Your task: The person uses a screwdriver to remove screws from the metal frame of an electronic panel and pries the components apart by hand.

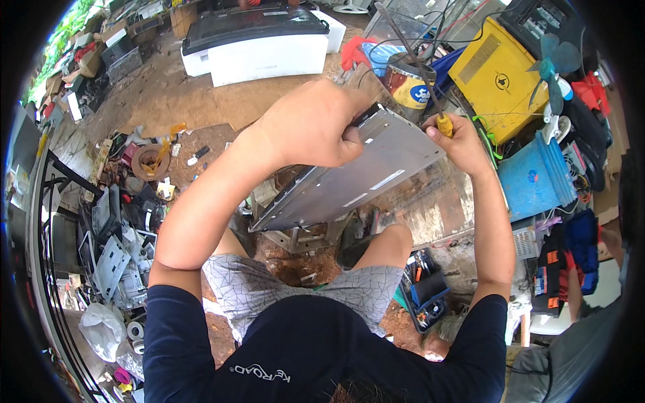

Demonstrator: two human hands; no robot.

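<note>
A flat grey metal panel (366,178), like the back of a flat screen, stands tilted over a low stand between my knees. My left hand (322,124) is closed round its upper edge, beside a dark strip at the top corner. My right hand (462,144) grips a screwdriver (444,125) by its yellow handle, just off the panel's right corner. A dark shaft seems to run up from the handle toward the tin behind it. Whether my right fingers also touch the panel is unclear.
A white box with a black lid (269,64) stands ahead. On the right are a paint tin (408,80), a yellow case (497,80), a fan blade (556,64) and a blue container (537,178). Scrap parts (117,269) heap at left; a tool case (426,289) lies beside my right knee.
</note>
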